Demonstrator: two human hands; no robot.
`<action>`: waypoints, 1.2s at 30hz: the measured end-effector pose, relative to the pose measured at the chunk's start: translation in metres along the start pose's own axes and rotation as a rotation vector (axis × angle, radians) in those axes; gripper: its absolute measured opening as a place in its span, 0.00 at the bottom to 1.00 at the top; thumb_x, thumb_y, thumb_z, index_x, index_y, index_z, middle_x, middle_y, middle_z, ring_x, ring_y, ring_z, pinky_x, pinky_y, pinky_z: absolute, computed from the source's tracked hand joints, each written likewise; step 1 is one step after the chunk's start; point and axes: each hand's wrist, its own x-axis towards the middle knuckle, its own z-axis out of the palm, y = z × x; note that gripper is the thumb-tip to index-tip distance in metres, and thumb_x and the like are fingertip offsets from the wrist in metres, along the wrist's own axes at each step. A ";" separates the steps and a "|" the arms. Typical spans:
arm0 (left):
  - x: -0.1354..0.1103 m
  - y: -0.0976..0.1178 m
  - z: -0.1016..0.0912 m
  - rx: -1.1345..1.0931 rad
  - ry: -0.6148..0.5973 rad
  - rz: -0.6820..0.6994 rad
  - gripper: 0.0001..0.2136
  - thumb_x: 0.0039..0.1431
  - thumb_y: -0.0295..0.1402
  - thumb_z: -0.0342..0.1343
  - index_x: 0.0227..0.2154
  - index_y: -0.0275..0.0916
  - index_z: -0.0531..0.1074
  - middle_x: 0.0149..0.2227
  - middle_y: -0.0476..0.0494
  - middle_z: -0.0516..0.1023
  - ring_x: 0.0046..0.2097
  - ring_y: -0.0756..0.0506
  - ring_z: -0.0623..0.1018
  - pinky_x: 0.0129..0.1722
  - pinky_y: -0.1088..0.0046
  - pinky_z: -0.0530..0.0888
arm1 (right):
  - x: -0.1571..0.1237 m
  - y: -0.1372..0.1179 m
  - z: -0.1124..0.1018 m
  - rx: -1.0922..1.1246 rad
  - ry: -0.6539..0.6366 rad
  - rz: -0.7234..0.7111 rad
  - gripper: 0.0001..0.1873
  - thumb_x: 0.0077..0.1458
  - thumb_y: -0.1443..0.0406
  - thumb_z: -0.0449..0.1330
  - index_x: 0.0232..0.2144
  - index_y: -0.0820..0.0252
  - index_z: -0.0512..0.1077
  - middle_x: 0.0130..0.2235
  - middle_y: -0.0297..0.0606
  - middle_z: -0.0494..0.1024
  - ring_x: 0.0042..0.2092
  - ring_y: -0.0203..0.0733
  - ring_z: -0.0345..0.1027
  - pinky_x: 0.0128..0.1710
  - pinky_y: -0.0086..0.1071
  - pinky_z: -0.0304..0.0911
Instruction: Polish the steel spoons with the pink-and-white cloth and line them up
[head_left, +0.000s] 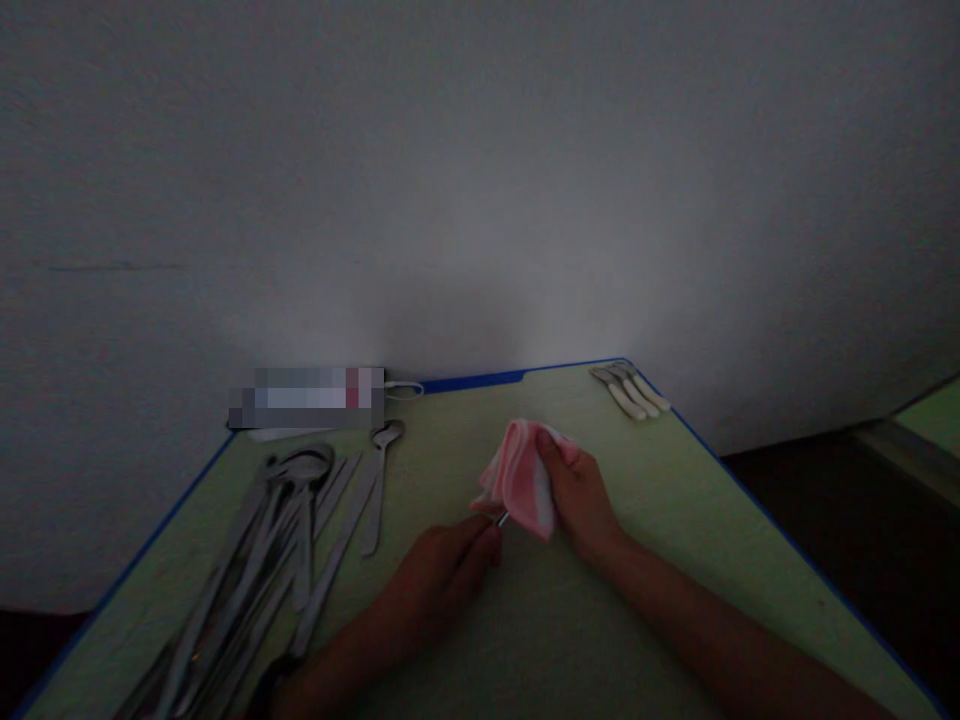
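Near the middle of the table, my left hand [450, 565] is closed around a thin metal utensil handle [502, 518]. The other end of that utensil goes into a folded pink and white cloth [529, 480], so its kind is hidden. My right hand [583, 500] grips the cloth from the right, thumb on top, and wraps it about the utensil. To the left of my left hand lies a pile of long metal utensils [247, 560], with a rounded ladle-like head [304, 462] at its far end. A metal spoon [382, 465] lies beside the pile.
Three white-handled pieces of cutlery [628, 392] lie side by side in the table's far right corner. A blurred-out box-like object [307, 398] with a white loop [405, 388] sits at the back left. A grey wall [480, 200] rises behind the blue-edged green table [675, 520].
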 end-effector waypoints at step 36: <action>-0.003 0.011 -0.006 -0.142 0.080 0.008 0.14 0.63 0.37 0.39 0.43 0.39 0.67 0.38 0.46 0.75 0.36 0.47 0.73 0.38 0.74 0.68 | 0.012 0.001 -0.003 0.230 -0.283 0.121 0.18 0.46 0.54 0.61 0.34 0.62 0.70 0.28 0.34 0.74 0.26 0.34 0.63 0.28 0.28 0.59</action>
